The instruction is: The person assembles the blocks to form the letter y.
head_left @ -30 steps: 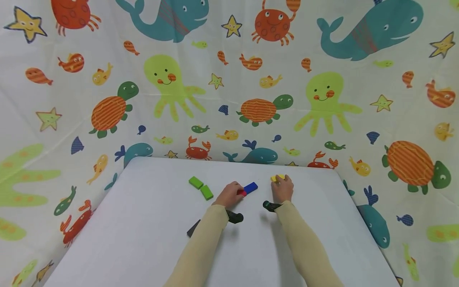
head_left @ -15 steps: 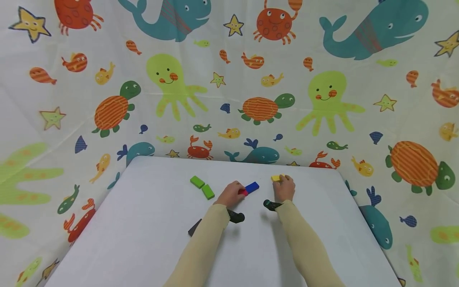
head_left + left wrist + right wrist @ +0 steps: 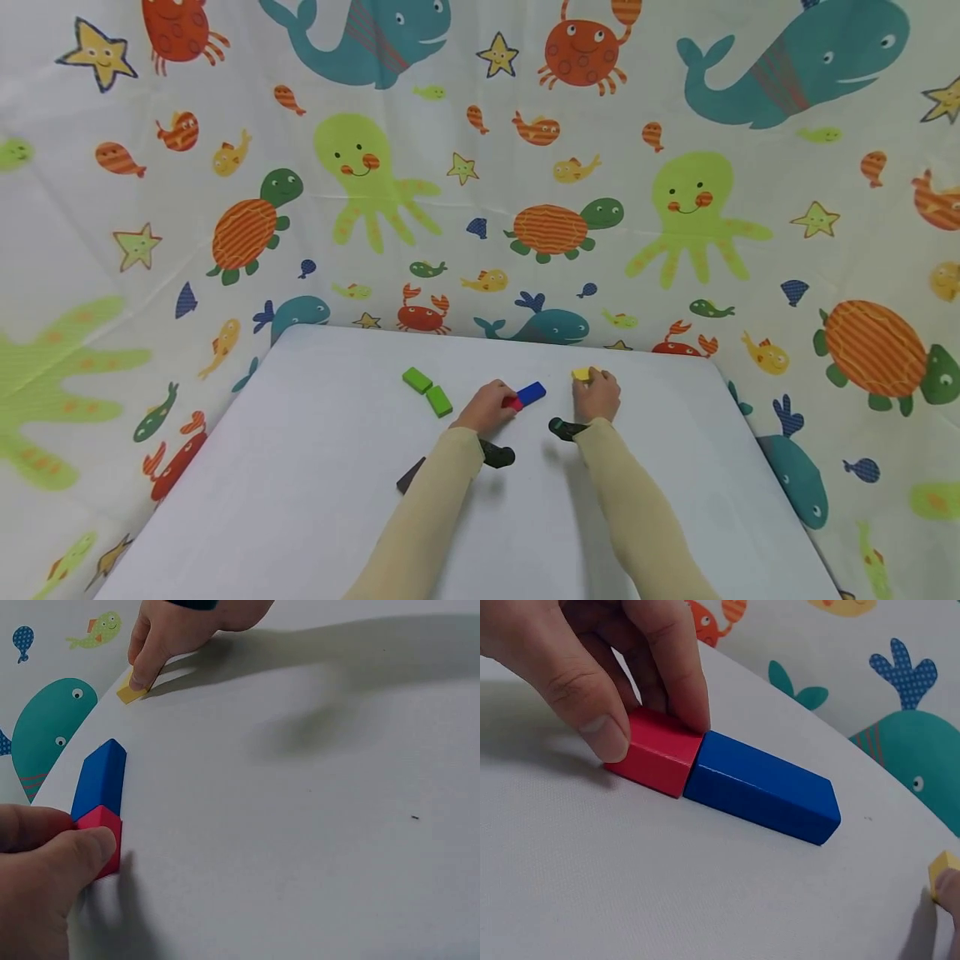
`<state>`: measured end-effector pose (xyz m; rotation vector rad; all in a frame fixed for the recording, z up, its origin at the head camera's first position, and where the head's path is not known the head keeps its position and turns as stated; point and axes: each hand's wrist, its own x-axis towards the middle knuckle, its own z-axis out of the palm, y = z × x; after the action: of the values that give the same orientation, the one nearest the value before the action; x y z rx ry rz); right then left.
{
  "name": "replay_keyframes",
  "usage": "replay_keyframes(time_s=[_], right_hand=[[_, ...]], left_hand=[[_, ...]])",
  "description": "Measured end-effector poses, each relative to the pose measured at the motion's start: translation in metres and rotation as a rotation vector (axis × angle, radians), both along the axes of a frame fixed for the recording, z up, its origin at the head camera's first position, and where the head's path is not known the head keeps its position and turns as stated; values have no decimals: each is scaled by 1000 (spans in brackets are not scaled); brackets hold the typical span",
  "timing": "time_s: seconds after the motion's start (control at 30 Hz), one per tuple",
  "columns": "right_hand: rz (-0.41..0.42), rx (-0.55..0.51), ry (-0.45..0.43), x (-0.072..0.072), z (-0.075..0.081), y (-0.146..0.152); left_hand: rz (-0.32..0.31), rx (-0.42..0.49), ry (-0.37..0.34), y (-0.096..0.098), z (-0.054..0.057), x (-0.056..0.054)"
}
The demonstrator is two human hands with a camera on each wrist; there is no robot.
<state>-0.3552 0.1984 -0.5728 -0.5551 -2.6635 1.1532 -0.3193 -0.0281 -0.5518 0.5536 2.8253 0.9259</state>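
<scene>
Left hand [image 3: 486,408] pinching red block [image 3: 660,750] against blue block [image 3: 532,393] below mid-frame, right hand [image 3: 597,397] pinching yellow block [image 3: 581,374], you should keep joined ends flush

The near edge of the table [image 3: 300,500] fell below the head view. Well inward of the left edge, the left sleeve [image 3: 431,510] covered part of the dark block [image 3: 408,476]. The left hand [image 3: 486,407] masked part of the red block [image 3: 656,759]. Near the far edge, the right hand [image 3: 597,395] obscured part of the yellow block [image 3: 581,374]; the right wrist view's border cropped this hand. A speck [image 3: 415,817] was too small to identify.
</scene>
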Motion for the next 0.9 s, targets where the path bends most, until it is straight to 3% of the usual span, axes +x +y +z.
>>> replay_keyframes(time_s=[0.27, 0.53, 0.63, 0.77, 0.9], right_hand=[[-35, 40, -24, 5, 5, -3], [-26, 88, 14, 7, -2, -2], [4, 110, 16, 7, -4, -2], [64, 64, 67, 7, -2, -4], [177, 41, 106, 8, 3, -6]], left_hand=[[9, -1, -2, 0, -2, -2], [11, 12, -4, 2, -2, 0], [13, 0, 7, 2, -3, -1], [11, -7, 19, 2, -2, -1], [17, 2, 11, 3, 2, 1]])
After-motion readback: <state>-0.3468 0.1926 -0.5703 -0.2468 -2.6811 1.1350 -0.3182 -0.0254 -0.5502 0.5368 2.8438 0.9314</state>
